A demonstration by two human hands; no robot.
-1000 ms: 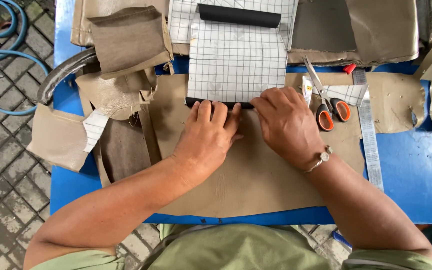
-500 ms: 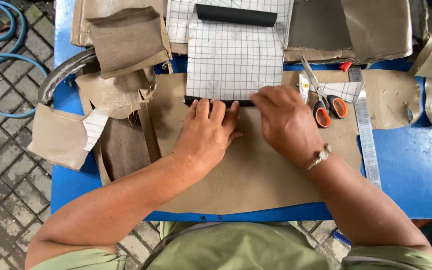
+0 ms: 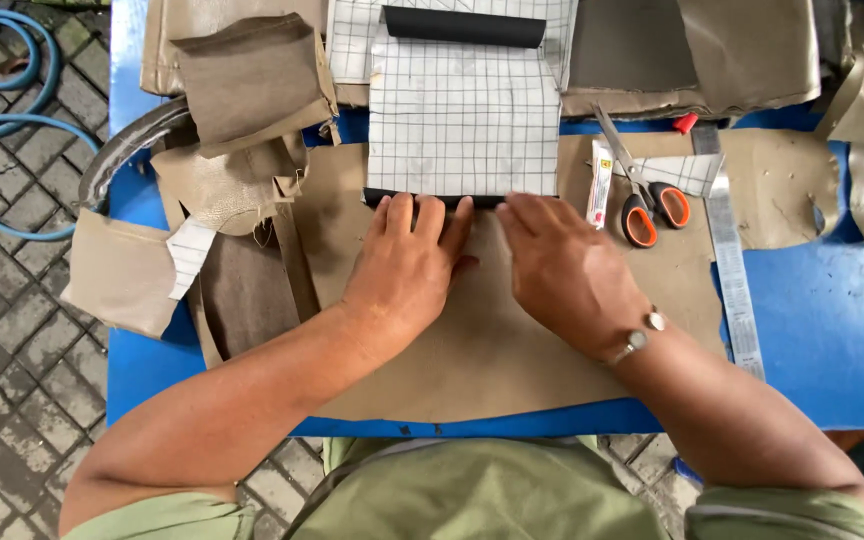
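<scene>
My left hand (image 3: 407, 265) and my right hand (image 3: 562, 265) lie flat, side by side, palms down on a large tan sheet of leather-like material (image 3: 492, 350) that covers the blue table (image 3: 822, 330). The fingertips of both press along the near edge of a white sheet with a black grid (image 3: 462, 115), where a thin black strip (image 3: 382, 196) shows under that edge. A second black strip (image 3: 464, 27) lies across the far end of the gridded sheet. Neither hand grips anything. A bracelet sits on my right wrist.
Orange-handled scissors (image 3: 642, 190), a small tube (image 3: 600, 185) and a metal ruler (image 3: 732, 270) lie right of my hands. Tan and brown fabric scraps (image 3: 252, 80) pile up at the left and along the back. A blue hose (image 3: 2, 70) lies on the paved floor.
Both hands stay pressed on the near edge of the gridded sheet; the fingers have shifted only slightly.
</scene>
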